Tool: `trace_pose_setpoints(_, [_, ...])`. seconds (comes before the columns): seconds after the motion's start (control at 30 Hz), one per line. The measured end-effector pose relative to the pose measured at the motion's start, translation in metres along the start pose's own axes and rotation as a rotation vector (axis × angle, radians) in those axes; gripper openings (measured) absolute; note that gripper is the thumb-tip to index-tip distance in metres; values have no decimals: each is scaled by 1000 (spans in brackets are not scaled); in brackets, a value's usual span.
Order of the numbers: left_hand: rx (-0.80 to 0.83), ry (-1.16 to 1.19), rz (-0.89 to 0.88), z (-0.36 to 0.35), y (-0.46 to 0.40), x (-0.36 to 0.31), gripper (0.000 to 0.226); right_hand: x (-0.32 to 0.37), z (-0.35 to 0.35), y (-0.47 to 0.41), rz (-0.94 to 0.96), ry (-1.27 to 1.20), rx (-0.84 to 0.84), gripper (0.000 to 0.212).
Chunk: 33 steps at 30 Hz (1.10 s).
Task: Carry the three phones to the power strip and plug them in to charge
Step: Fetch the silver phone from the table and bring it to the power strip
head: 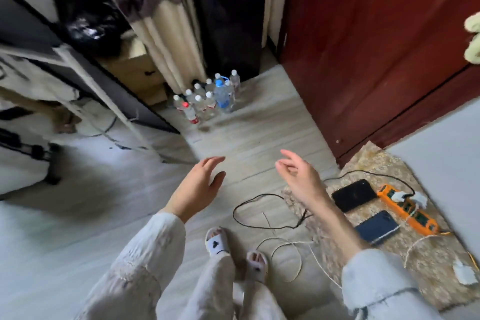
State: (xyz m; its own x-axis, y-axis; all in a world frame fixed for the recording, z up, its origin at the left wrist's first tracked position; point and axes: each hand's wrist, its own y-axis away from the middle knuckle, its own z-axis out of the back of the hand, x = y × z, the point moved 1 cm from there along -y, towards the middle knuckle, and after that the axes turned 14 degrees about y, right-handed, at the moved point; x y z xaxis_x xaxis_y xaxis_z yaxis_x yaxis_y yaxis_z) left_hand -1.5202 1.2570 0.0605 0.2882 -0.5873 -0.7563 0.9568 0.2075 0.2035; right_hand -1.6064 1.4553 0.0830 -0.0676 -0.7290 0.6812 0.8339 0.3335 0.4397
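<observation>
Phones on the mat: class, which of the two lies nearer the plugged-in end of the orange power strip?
The black phone, farther from the person, beside the power strip end holding white plugs. The blue-cased phone lies by the other end.

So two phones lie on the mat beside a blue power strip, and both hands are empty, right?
Not quite: the power strip is orange, not blue. The head view shows it on the mat with two phones, one black and one dark blue, beside it. Both hands, left and right, are empty.
</observation>
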Motion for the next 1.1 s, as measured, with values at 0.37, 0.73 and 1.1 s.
trace_pose_setpoints(0.37, [-688, 142, 195, 237, 158, 117, 35, 281, -186, 13, 597, 282, 283, 34])
trace_pose_setpoints(0.73, [-1152, 93, 440, 450, 367, 268, 34, 544, -458, 125, 1120, 377, 606, 34])
trace_pose_setpoints(1.1, [-1487, -2, 637, 602, 523, 378, 35, 724, -675, 230, 1459, 332, 791, 32])
